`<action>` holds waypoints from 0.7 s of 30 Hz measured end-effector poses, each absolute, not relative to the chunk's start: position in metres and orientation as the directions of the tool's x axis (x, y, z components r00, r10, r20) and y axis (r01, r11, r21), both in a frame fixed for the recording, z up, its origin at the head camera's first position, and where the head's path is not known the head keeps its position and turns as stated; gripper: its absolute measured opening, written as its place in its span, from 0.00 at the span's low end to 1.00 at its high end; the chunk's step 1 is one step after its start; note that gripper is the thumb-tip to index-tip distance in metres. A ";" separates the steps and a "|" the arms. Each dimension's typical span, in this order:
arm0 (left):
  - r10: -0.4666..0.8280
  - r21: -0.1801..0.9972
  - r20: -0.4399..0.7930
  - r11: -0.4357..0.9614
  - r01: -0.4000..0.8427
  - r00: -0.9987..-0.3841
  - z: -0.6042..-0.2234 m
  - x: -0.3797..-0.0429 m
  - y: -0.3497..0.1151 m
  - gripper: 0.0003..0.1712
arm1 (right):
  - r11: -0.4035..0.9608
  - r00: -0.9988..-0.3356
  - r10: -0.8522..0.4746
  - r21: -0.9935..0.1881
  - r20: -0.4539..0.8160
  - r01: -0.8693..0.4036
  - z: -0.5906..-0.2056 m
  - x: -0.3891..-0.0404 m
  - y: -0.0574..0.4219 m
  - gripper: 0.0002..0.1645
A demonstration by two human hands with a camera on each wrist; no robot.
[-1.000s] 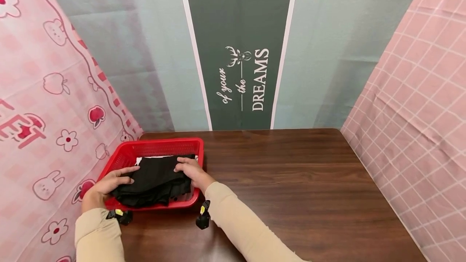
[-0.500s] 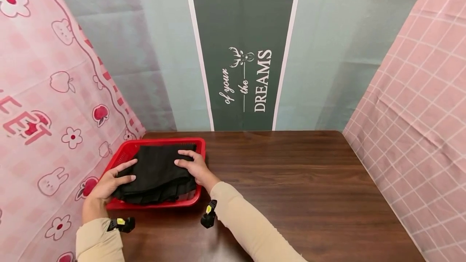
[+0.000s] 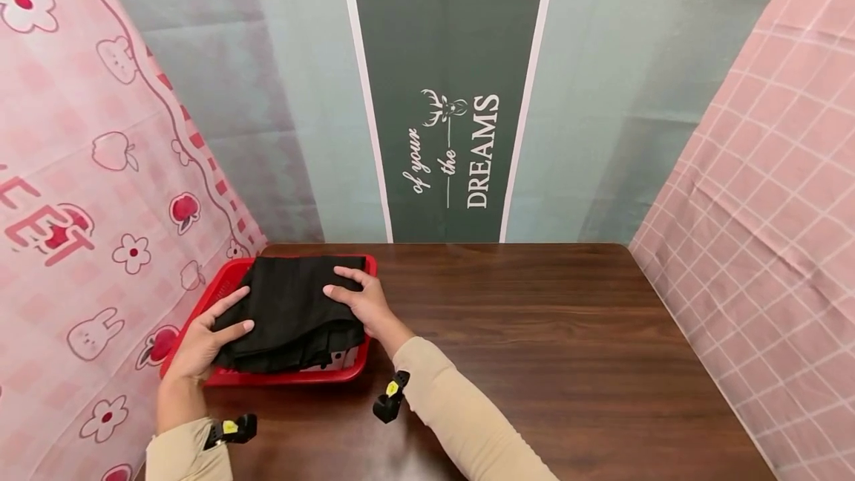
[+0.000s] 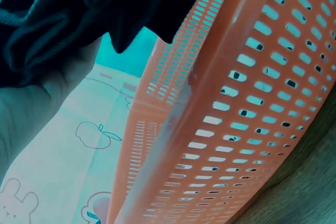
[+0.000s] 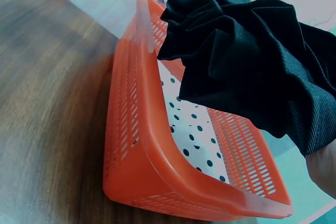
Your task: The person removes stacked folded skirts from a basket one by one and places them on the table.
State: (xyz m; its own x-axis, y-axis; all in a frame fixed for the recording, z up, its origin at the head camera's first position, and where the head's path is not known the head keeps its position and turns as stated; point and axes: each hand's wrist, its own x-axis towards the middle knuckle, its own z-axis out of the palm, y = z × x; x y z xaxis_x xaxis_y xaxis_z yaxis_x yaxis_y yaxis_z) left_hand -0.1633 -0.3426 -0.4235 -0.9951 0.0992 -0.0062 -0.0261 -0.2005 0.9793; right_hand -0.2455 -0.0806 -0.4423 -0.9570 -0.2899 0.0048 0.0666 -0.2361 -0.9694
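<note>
A folded black garment (image 3: 294, 303) is held up level over the red plastic basket (image 3: 334, 375), its layered lower edges hanging in ruffled folds. My left hand (image 3: 203, 336) grips its left side, thumb on top. At the right side my right hand (image 3: 366, 304) holds it the same way, thumb and forefinger spread over the upper face. From the right wrist camera, the garment (image 5: 252, 61) is seen above the basket's rim with a gap beneath it. Down in the basket lies a white cloth with black dots (image 5: 194, 135). The undersides of both hands are largely hidden by the fabric.
The basket stands at the back left of a brown wooden table (image 3: 534, 332). A pink printed curtain (image 3: 100, 206) hangs close on its left, a grey-green curtain (image 3: 441, 21) behind the table, and a pink checked one (image 3: 768, 206) on the right.
Both hands have raised the black garment up out of the basket and slightly away from me. It now covers the basket's far rim in the head view.
</note>
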 end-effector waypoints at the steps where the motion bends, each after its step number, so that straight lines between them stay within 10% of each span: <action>1: 0.096 0.977 0.005 -0.213 -0.016 -0.995 -0.424 -0.163 -0.341 0.35 | -0.240 -0.957 -0.289 -0.969 0.009 0.064 -0.441 -0.245 -0.080 0.24; 21: -0.074 0.978 0.004 -0.210 0.020 -0.997 -0.423 -0.152 -0.271 0.33 | -0.153 -0.927 -0.357 -0.986 0.116 -0.065 -0.421 -0.230 -0.018 0.29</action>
